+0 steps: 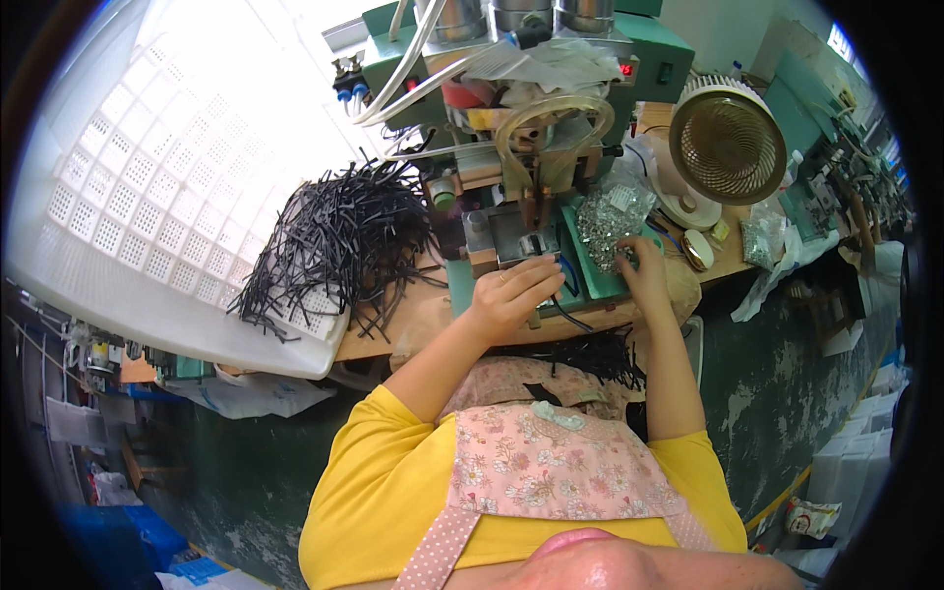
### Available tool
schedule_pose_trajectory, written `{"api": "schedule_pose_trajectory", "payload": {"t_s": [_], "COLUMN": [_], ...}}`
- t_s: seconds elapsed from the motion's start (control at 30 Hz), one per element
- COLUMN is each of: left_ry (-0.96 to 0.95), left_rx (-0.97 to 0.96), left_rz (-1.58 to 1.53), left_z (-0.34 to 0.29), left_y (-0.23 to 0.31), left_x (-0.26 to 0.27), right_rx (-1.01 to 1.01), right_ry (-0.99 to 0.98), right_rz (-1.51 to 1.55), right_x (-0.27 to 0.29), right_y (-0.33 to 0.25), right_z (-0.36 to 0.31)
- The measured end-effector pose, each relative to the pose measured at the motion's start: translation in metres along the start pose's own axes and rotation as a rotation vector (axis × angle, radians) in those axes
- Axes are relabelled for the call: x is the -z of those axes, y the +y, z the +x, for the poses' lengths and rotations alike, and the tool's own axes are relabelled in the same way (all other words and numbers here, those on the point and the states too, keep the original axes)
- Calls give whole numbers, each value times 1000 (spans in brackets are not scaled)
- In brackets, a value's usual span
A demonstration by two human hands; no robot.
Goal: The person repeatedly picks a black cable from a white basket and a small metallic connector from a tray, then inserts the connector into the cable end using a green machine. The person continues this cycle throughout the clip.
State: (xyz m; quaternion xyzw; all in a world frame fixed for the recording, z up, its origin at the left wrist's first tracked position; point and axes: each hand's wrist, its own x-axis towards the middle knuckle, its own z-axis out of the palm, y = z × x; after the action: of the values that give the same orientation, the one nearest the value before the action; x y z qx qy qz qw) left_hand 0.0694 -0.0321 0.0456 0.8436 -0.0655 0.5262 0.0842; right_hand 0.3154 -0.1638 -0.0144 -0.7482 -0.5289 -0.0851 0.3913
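My left hand (516, 297) lies at the front of the machine's metal work block (521, 244), its fingers pressed together. From under those fingers a black strip (572, 319) sticks out toward me, held against the block. My right hand (644, 273) is at the near right edge of a green tray (602, 282), its fingers curled in at a heap of small shiny metal parts (602, 236). What its fingertips pinch is too small to make out. Above the block, two copper-coloured prongs (536, 205) of the green machine (644, 84) point down.
A big tangle of black strips (344, 231) spills from a white perforated crate (147, 197) on the left. At right stand a round fan (728, 147), a small round tin (698, 250) and a bag of parts (762, 241). More black strips (600, 359) lie below the table edge.
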Motion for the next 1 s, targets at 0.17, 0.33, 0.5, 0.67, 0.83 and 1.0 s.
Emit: {"api": "schedule_pose_trajectory", "payload": {"t_s": [0.17, 0.33, 0.5, 0.67, 0.83, 1.0], "left_ry": [19, 1, 37, -422, -398, -97], "left_rx": [17, 139, 329, 681, 544, 638], "left_rz": [-16, -4, 300, 661, 749, 604], "left_z": [-2, -13, -56, -114, -134, -109], "left_y": [1, 15, -14, -71, -91, -104], "left_x": [-2, 1, 41, 83, 84, 100], "right_rx": [0, -45, 13, -13, -37, 10], "right_ry": [-49, -47, 151, 161, 193, 192], "right_rz": [-159, -82, -130, -37, -12, -26], "right_x": [-16, -27, -36, -38, -39, -39], "right_y": [-9, -6, -13, -14, -10, -11], "right_z": [-26, 0, 5, 2, 1, 2]}}
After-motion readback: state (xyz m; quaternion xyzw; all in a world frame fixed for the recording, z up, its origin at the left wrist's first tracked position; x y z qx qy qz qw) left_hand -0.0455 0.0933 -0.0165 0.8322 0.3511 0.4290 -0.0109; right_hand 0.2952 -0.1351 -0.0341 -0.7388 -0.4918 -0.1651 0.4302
